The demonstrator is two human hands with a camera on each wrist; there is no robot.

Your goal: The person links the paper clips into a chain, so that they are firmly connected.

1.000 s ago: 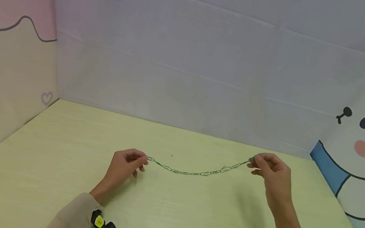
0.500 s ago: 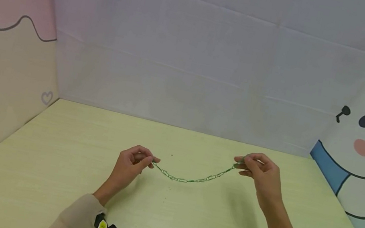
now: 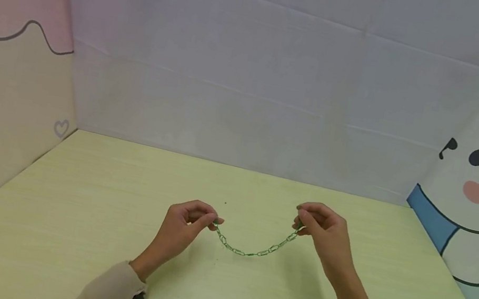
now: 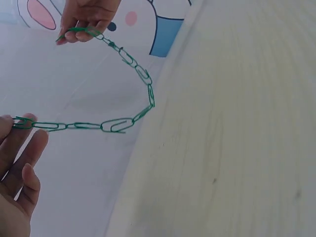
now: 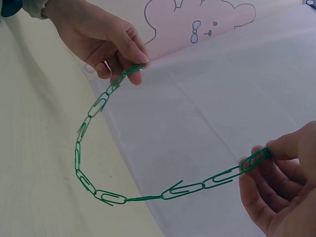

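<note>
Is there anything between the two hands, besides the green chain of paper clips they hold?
Nothing visible. The left hand and the right hand each pinch one end of the paper clip chain, which sags freely above the table.

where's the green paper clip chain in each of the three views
Head: the green paper clip chain sags low in the centre, between the left hand and the right hand.
Left wrist: it curves from lower left up to the top left.
Right wrist: it loops across the middle, from upper left to right edge.
Shared landmark: the pale green wooden table.
</note>
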